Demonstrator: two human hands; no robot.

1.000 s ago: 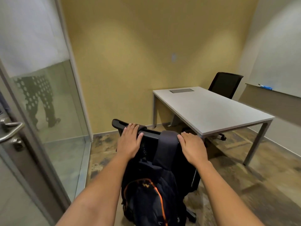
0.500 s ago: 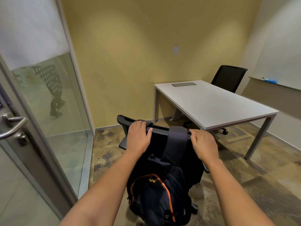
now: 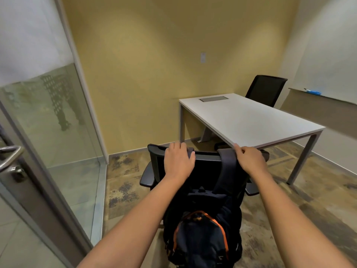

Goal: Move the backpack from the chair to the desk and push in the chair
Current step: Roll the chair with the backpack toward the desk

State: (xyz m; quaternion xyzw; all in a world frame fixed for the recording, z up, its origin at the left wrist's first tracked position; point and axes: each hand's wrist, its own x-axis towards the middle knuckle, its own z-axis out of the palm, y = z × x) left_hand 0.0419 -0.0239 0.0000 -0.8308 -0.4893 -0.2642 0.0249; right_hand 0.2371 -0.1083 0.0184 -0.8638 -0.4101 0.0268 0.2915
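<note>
A dark backpack [image 3: 201, 233] with orange trim hangs down the back of a black office chair [image 3: 204, 165], its strap looped over the chair's top edge. My left hand [image 3: 178, 160] grips the top of the chair back on the left. My right hand [image 3: 249, 158] grips the top edge on the right, beside the strap. The chair stands just short of the near corner of the white desk [image 3: 245, 118], facing it. The chair's seat is hidden behind its back and the backpack.
A second black chair [image 3: 265, 89] stands at the desk's far side. A glass partition [image 3: 52, 120] and a door with a metal handle [image 3: 9, 155] are on the left. A ledge with a blue object [image 3: 313, 92] runs along the right wall.
The chair with the backpack has rolled forward toward the desk with both hands on its back. The desk now looks nearer and the view has shifted forward.
</note>
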